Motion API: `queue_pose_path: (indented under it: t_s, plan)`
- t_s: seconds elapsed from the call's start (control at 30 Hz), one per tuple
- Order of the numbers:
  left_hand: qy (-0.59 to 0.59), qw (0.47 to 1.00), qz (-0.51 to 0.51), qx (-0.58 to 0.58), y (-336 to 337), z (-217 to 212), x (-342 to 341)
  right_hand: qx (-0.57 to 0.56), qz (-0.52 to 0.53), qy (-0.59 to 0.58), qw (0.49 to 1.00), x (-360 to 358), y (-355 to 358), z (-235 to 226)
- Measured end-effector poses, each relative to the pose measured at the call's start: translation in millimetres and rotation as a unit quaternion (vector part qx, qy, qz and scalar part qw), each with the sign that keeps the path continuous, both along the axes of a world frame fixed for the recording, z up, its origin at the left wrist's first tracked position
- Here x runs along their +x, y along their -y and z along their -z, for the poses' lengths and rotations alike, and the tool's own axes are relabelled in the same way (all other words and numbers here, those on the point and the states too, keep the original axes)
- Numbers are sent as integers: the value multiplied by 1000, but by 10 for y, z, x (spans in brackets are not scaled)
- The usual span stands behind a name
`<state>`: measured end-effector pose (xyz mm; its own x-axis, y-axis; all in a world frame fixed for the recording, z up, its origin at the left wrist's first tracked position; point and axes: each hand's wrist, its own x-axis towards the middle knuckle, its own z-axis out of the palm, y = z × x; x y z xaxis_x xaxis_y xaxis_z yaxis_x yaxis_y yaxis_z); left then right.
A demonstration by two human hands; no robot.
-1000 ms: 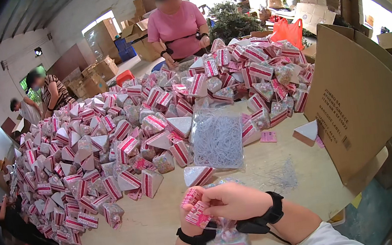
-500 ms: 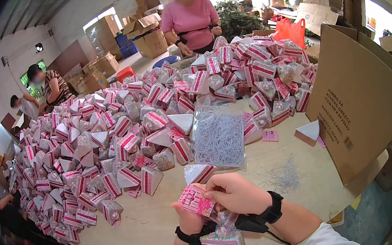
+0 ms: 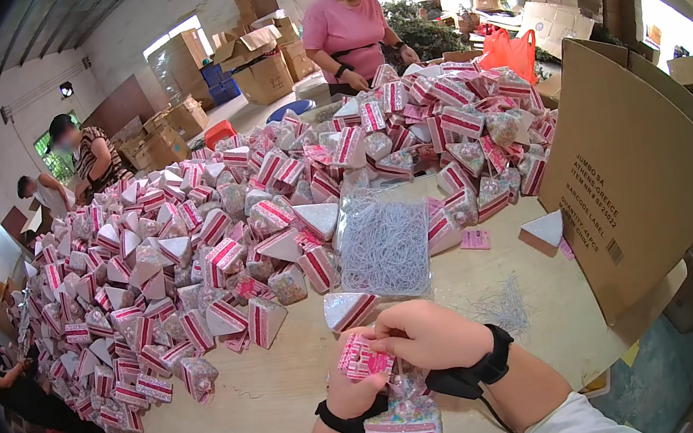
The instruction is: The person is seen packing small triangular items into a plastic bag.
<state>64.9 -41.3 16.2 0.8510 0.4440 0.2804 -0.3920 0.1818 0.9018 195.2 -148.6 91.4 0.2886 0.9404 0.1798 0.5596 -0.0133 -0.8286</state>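
Observation:
Near the front edge of the table, my left hand [image 3: 353, 391] grips a small pink printed card [image 3: 365, 357], its thumb lying along the card's lower edge. The fingers of my right hand [image 3: 437, 335] are pinched at the card's right side; a thin string there is too small to make out. Just below hangs or rests a clear-bagged toy cake slice [image 3: 402, 426], pink and white with a dark pink band and coloured sprinkles. Its gathered bag top is partly hidden behind my hands. Beyond them lies another wrapped slice [image 3: 349, 309], white side up.
A large heap of bagged cake slices [image 3: 222, 258] covers the left and far table. A clear bag of white strings [image 3: 384, 242] lies mid-table, with loose strings [image 3: 509, 309] to its right. An open cardboard box [image 3: 619, 183] stands at right. A person in pink [image 3: 345, 26] stands opposite.
My hands and the card have shifted slightly right. The card has turned, and my left thumb now lies across its lower edge. The person opposite has a hand moved lower, toward the heap.

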Motion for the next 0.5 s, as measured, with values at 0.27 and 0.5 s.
queue_pose_path:
  t_s: [0.27, 0.5]
  plan:
    - [-104, 982, -67, 140, 77, -228, -5, -26, 15, 66, 997, 79, 73, 11]
    - [-96, 990, -38, 96, 14, -88, -42, 109, -32, 111, 987, -107, 64, -145]
